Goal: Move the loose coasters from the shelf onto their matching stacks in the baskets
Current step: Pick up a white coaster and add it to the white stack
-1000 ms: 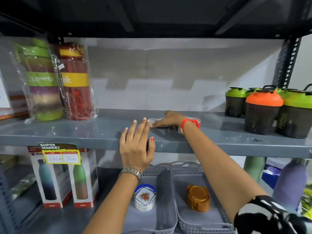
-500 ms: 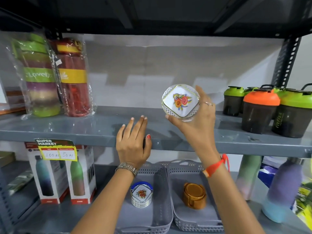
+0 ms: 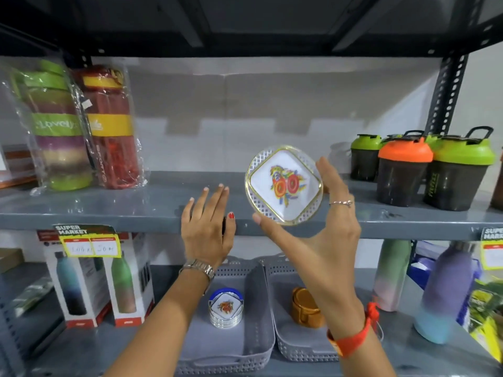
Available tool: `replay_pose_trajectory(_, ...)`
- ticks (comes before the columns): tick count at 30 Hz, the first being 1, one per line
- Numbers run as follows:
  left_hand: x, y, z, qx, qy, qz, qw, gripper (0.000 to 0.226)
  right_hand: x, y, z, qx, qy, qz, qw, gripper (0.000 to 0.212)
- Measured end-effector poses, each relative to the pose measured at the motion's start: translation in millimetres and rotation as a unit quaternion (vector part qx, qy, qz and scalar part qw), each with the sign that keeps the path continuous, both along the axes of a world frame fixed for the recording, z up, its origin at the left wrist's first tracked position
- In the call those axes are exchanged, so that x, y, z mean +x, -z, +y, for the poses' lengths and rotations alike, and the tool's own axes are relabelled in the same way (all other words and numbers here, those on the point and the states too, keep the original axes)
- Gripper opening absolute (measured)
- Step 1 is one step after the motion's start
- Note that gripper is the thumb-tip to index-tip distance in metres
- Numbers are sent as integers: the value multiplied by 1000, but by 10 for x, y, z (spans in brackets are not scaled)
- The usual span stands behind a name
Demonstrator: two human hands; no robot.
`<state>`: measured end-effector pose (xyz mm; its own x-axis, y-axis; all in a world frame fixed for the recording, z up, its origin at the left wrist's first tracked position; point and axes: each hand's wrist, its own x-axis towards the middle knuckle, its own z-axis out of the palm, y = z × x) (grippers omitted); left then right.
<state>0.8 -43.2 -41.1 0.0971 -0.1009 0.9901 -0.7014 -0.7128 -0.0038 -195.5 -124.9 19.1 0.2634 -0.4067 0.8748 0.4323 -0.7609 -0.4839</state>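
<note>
My right hand [image 3: 324, 232] holds a round white coaster [image 3: 284, 185] with a lattice rim and a coloured flower print, face toward me, in front of the grey shelf [image 3: 109, 210]. My left hand [image 3: 208, 227] rests flat on the shelf's front edge, fingers apart, holding nothing. Below, the left grey basket [image 3: 253, 338] contains a stack of matching white flowered coasters [image 3: 226, 311]. A stack of brown coasters [image 3: 306, 311] sits in the right grey basket [image 3: 283, 322], partly hidden by my right forearm.
Wrapped bottles [image 3: 81, 126] stand at the shelf's left, shaker cups [image 3: 424, 167] with green and orange lids at its right. Boxed bottles [image 3: 98, 284] and loose bottles [image 3: 446, 289] flank the baskets on the lower shelf. A price tag [image 3: 89, 240] hangs on the shelf edge.
My right hand took the flowered coaster off the shelf, lifted it and turned its face toward me. My left hand stayed on the shelf edge.
</note>
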Motion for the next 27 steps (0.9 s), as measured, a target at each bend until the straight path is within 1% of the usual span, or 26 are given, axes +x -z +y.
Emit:
replay_pose_trajectory(4,-10,11,14,14,-14,4,1000,46,1,574,-8,51,-22,58,997,83)
replay_pose_trajectory(7,-5,7,13,7,-2,1,1000,44,99,1133,-2,98,-32,157,982,82)
replay_pose_trajectory(9,-1,12,6,8,-3,1,1000,45,271,1473,-17,88,-15,241,966,79)
replay_pose_trajectory(11,7,22,-2,10,-6,2,1000,45,496,1751,-19,57,19,345,937,78)
replay_pose_trajectory(13,19,21,-4,9,-10,1,1000,45,737,2005,-9,32,40,464,884,79)
replay_pose_trajectory(15,35,30,-3,6,-14,2,1000,46,944,2208,7,9,38,532,846,78)
replay_pose_trajectory(18,53,46,-18,0,-11,-10,1000,46,1225,2381,26,3,10,575,818,67)
replay_pose_trajectory(20,70,49,-27,-5,-15,-20,1000,45,1392,2443,48,1,0,584,812,60)
replay_pose_trajectory(27,111,53,-46,-11,-36,-39,999,47,1822,2544,56,-33,21,606,794,61)
